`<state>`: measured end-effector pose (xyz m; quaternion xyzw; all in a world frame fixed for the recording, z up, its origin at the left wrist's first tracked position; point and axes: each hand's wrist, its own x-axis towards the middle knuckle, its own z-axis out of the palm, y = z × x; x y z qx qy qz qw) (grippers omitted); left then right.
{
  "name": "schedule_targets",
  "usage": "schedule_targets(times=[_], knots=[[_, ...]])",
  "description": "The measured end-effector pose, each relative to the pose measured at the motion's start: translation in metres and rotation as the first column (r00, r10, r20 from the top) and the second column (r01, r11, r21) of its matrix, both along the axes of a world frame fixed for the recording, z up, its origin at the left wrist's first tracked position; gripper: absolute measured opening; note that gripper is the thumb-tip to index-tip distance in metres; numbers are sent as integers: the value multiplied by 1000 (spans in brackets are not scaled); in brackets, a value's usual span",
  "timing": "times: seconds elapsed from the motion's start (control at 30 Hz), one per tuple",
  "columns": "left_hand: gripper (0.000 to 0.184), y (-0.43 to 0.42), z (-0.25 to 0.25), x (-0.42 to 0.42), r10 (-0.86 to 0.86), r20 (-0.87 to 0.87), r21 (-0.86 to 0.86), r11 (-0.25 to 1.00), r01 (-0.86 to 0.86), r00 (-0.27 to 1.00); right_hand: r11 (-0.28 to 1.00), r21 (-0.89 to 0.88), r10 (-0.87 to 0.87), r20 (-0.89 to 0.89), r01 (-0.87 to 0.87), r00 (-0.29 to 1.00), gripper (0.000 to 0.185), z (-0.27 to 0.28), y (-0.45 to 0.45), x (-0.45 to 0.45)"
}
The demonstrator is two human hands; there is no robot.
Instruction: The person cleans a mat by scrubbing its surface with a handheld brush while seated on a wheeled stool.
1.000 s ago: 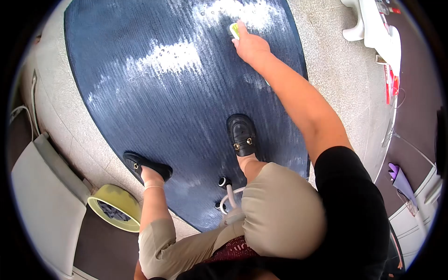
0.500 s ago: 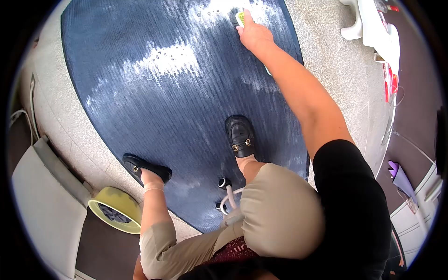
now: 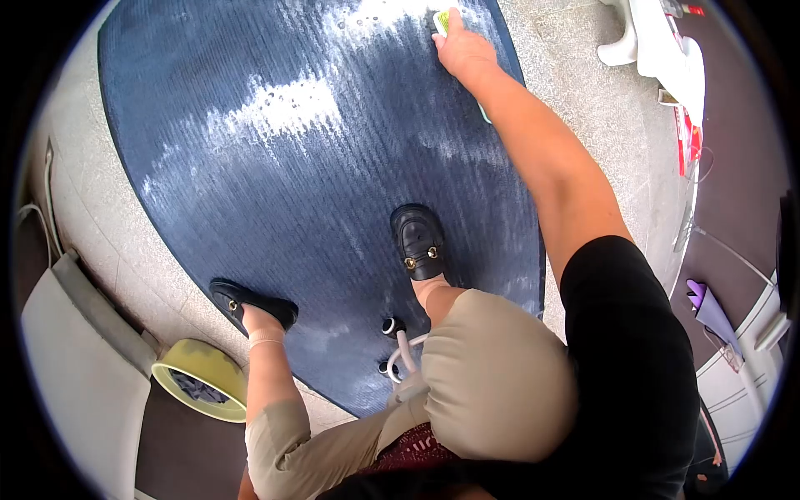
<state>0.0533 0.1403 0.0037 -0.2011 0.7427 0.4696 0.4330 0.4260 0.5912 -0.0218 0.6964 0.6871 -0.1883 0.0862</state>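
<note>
My right hand (image 3: 465, 52) is closed around a white and yellow-green scrub brush (image 3: 442, 22) at the top of the view. Its bristles are hidden, and the index finger lies along its top. Beneath it spreads a dark blue ribbed mat (image 3: 333, 183) with white foam (image 3: 296, 108) on it in patches. A small pale teal edge (image 3: 485, 115) shows beside my right forearm; what it belongs to is hidden. My left hand is out of view; only a sliver of skin shows beside my left knee.
My black shoes (image 3: 419, 242) stand on the mat, with a wheeled white stool base (image 3: 402, 350) behind them. A yellow-green basin (image 3: 179, 358) holding dark cloth is at lower left, near a grey-white seat (image 3: 83, 367). White plastic furniture (image 3: 650, 42) stands at upper right.
My right hand and the brush have shifted slightly right and up across the foamy mat. The whole view has moved a little, with the mat and shoes now further left.
</note>
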Motion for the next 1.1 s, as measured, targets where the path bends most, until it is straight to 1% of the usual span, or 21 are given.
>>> schedule_targets(times=[0.03,0.07,0.1,0.13,0.17,0.2,0.27,0.33,0.37,0.4,0.43,0.53,0.57,0.67,0.7,0.8,0.83,0.93,1.0,1.07,1.1], knots=[[98,-4,-9,-4,-57,-24,42,997,58,998,999,-39,13,-22,-14,1000,64,12,-12,5],[98,-2,-13,-3,-41,-26,54,998,43,999,996,-87,15,14,-14,1000,64,17,-24,10],[93,-4,-13,-1,-334,-211,-157,939,306,919,989,-148,15,52,-8,999,64,19,-42,18],[88,-9,-10,1,-622,-302,-405,770,493,722,982,-189,39,64,-26,997,65,24,-66,33],[87,47,36,29,194,16,-140,972,-190,981,972,-230,61,77,-42,995,65,27,-82,43],[87,40,30,28,194,21,-150,971,-189,981,970,-239,62,83,-40,995,65,25,-85,46],[87,27,15,17,133,10,-52,990,-132,991,962,-265,101,135,-62,986,65,27,-87,56],[87,38,26,21,137,40,-71,988,-134,990,985,-170,53,117,-32,992,64,17,-61,49],[86,54,43,31,150,64,-95,985,-143,987,998,-55,34,64,-30,997,61,9,-40,47],[86,65,51,38,168,87,-113,981,-158,982,997,-66,-22,59,26,998,56,5,-14,40],[86,65,48,38,166,89,-110,982,-156,982,999,-21,-48,13,48,999,54,2,4,34],[87,45,36,29,148,8,-129,981,-146,989,998,11,-65,27,64,998,57,20,6,16],[87,41,30,26,152,-18,-124,980,-153,988,997,47,-55,-20,56,998,61,-2,-2,33],[88,35,27,18,174,-27,-118,977,-176,984,991,-131,-1,52,8,999,67,14,-66,59],[88,34,26,17,182,-7,-116,976,-182,983,971,-238,-11,103,35,995,68,22,-85,69],[89,34,23,20,192,58,-113,976,-185,980,949,-313,10,175,46,985,68,34,-99,80],[99,32,18,22,131,38,-49,990,-130,991,976,-217,31,153,3,988,67,19,-95,86],[91,50,36,30,150,45,-120,982,-143,988,994,-108,-16,152,33,988,64,13,-34,70],[90,18,14,12,139,62,-96,987,-132,988,999,-31,-10,117,14,993,66,-3,15,66],[88,-14,-9,-6,110,76,-54,993,-106,991,990,54,-130,58,127,990,51,14,25,47],[88,-13,-11,-6,91,60,-41,995,-89,994,991,56,-124,61,121,990,51,11,18,52]])
